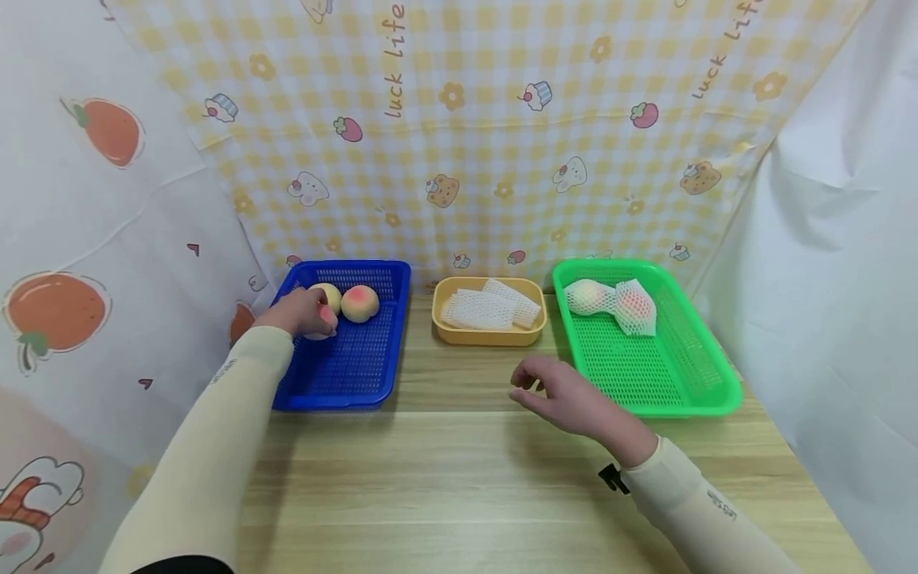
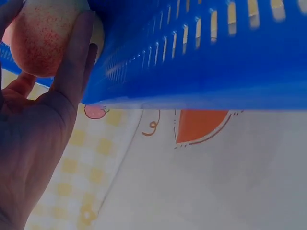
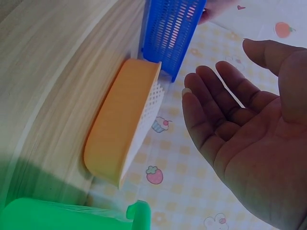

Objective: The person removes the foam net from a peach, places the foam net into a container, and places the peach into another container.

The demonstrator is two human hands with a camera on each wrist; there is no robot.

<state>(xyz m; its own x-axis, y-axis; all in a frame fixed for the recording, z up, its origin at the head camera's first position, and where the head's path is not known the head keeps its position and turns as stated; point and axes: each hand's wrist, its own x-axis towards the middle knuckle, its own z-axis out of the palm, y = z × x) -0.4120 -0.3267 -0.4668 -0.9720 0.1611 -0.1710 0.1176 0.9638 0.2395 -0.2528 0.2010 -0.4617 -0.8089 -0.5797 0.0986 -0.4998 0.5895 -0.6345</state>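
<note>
In the head view my left hand (image 1: 294,311) reaches into the blue basket (image 1: 333,399) and grips a pink-flushed peach (image 1: 327,316). Fingers and thumb lie round that peach (image 2: 41,40) in the left wrist view, near the basket wall. Two more peaches, a yellowish one (image 1: 330,293) and a rosier one (image 1: 360,304), sit beside it in the basket. My right hand (image 1: 574,399) hovers over the table left of the green basket (image 1: 645,410). Its fingers are loosely bent with nothing in them, and the palm (image 3: 264,153) shows bare in the right wrist view.
Between the two baskets stands a small orange-yellow tray (image 1: 488,338) with white foam net sleeves (image 1: 484,309). Inside the green basket lie two peaches in foam nets, one left (image 1: 588,296) and one right (image 1: 635,306). A patterned cloth (image 1: 459,143) hangs behind the wooden table (image 1: 459,494).
</note>
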